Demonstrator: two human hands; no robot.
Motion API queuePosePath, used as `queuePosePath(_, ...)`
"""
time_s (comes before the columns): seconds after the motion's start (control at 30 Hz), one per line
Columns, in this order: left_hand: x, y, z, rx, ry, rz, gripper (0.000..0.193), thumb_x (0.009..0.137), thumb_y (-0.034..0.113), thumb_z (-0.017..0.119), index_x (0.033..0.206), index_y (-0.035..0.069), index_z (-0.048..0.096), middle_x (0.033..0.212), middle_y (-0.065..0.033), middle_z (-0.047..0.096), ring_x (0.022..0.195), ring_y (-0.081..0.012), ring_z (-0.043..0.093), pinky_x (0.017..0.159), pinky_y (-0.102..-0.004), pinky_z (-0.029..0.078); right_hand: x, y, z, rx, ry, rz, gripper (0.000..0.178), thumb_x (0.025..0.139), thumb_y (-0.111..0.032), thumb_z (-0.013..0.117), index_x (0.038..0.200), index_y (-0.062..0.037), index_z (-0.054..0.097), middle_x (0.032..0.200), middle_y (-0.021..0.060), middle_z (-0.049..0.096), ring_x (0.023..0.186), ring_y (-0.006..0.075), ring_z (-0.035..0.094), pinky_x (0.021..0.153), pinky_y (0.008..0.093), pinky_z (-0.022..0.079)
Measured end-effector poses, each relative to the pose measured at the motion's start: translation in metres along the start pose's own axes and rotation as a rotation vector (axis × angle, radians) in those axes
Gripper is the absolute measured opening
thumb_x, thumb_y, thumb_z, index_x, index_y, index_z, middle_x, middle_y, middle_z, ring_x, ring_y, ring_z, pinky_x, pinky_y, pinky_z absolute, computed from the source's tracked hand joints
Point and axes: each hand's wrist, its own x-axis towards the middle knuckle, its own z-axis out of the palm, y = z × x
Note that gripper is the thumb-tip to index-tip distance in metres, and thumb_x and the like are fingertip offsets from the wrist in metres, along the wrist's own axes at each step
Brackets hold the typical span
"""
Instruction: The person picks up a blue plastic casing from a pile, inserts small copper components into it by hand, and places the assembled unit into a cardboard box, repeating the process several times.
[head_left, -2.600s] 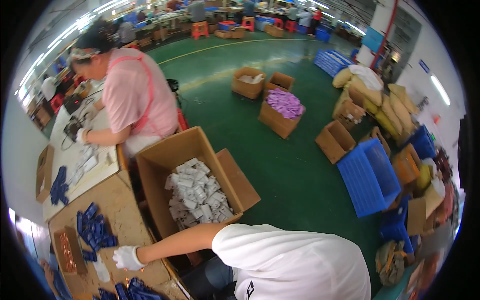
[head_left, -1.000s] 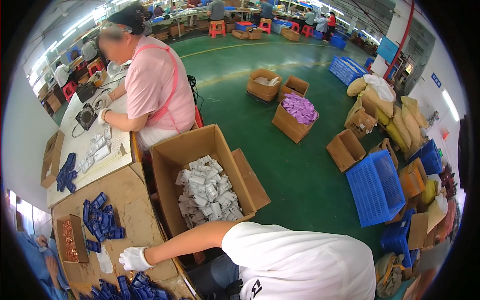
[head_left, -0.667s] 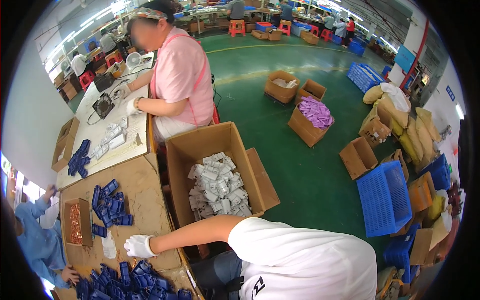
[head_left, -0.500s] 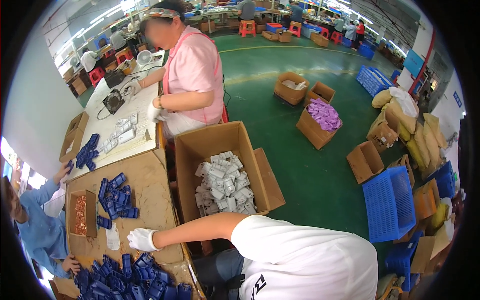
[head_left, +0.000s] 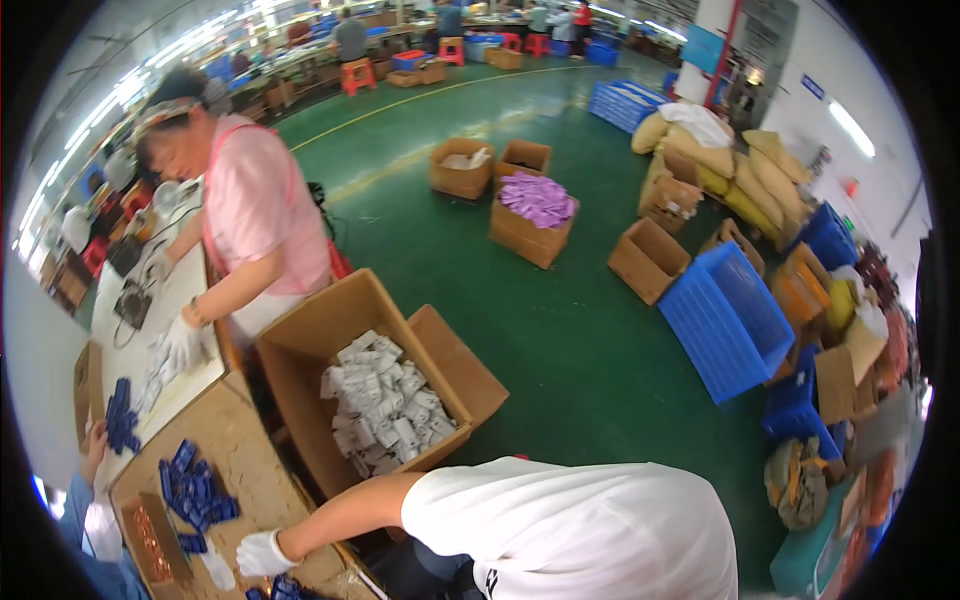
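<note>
My right hand, in a white glove, reaches left from a white short sleeve over the cardboard-covered tabletop. It is low over the table with its fingers extended, and nothing shows in them. Beside its fingertips lies a white paper slip. Just below the hand are blue plastic housings, cut by the lower edge. Farther off lies another heap of blue housings, next to a small carton of copper-coloured parts. My left hand is out of view.
A large carton of white plastic parts stands against the table. A co-worker in pink sits beyond it; another person's blue sleeve shows at left. Cartons, one with purple parts, and a blue crate occupy the green floor.
My view has turned right, shifting the scene left and the near blue heap mostly out. My right hand stays near the paper slip. The pink-clad co-worker's gloved hand now reaches the white parts.
</note>
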Motion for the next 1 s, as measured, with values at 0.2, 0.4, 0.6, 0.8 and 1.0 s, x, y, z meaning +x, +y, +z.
queuePosePath(0.2, 0.080, 0.068, -0.011, 0.916, -1.296, -0.728, 0.065, 0.071, 0.050, 0.078, 0.118, 0.008, 0.063, 0.126, -0.0208, 0.056, 0.124, -0.0432, 0.045, 0.106, -0.0551, 0.034, -0.007, 0.009, -0.001, -0.005, -0.107, -0.044, 0.013, 0.081, -0.019, 0.060, 0.083, -0.0070, 0.066, 0.076, 0.0127, 0.065, 0.069, 0.0322, 0.066, 0.057, 0.0430, 0.052)
queuePosePath(0.4, 0.064, 0.061, -0.015, 0.839, -1.078, -0.582, 0.057, 0.068, 0.041, 0.082, 0.108, 0.005, 0.062, 0.112, -0.0214, 0.058, 0.115, -0.0427, 0.049, 0.106, -0.0554, 0.034, -0.011, 0.016, 0.008, -0.048, -0.043, -0.164, 0.016, 0.087, -0.025, 0.058, 0.087, -0.0110, 0.066, 0.080, 0.0096, 0.065, 0.069, 0.0288, 0.066, 0.054, 0.0412, 0.052)
queuePosePath(0.6, 0.104, 0.067, 0.005, 0.776, -1.039, -0.741, 0.046, 0.069, 0.028, 0.081, 0.105, 0.007, 0.062, 0.105, -0.0204, 0.058, 0.109, -0.0405, 0.051, 0.101, -0.0558, 0.037, -0.013, 0.011, 0.022, 0.104, 0.050, 0.034, 0.017, 0.072, -0.015, 0.064, 0.069, 0.0011, 0.063, 0.073, 0.0176, 0.064, 0.069, 0.0359, 0.065, 0.061, 0.0457, 0.051)
queuePosePath(0.8, 0.114, 0.067, 0.010, 0.753, -0.864, -0.587, 0.032, 0.075, 0.008, 0.072, 0.106, 0.005, 0.062, 0.100, -0.0195, 0.059, 0.106, -0.0400, 0.052, 0.101, -0.0549, 0.037, -0.024, 0.021, 0.017, 0.034, 0.159, -0.015, 0.017, 0.070, -0.019, 0.064, 0.064, -0.0041, 0.059, 0.066, 0.0132, 0.059, 0.063, 0.0343, 0.062, 0.056, 0.0465, 0.049)
queuePosePath(1.0, 0.097, 0.058, 0.003, 0.889, -0.902, -0.692, 0.035, 0.078, 0.006, 0.069, 0.112, 0.004, 0.060, 0.097, -0.0196, 0.061, 0.102, -0.0397, 0.055, 0.106, -0.0529, 0.037, -0.016, 0.004, 0.001, 0.068, 0.108, 0.048, 0.012, 0.071, -0.019, 0.064, 0.067, -0.0087, 0.059, 0.068, 0.0095, 0.060, 0.064, 0.0324, 0.062, 0.055, 0.0442, 0.049)
